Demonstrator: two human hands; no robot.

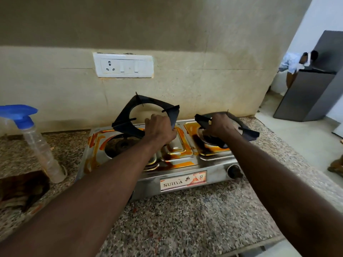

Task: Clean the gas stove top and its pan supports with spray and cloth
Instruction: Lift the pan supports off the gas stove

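A steel two-burner gas stove [213, 168] with orange and brown stains sits on the granite counter. My left hand [159, 127] grips the left black pan support [126, 115], which is tilted up off its burner with its far side raised toward the wall. My right hand [219, 127] grips the right black pan support [246, 129], held slightly above the right burner. A clear spray bottle [41, 145] with a blue trigger head stands on the counter at the left. A dark brown cloth [20, 190] lies in front of the bottle.
The speckled granite counter [185, 219] runs from the left edge to a drop at the right. A white switch and socket plate [123, 64] is on the wall behind the stove. A grey fridge [311, 93] and a person stand at the far right.
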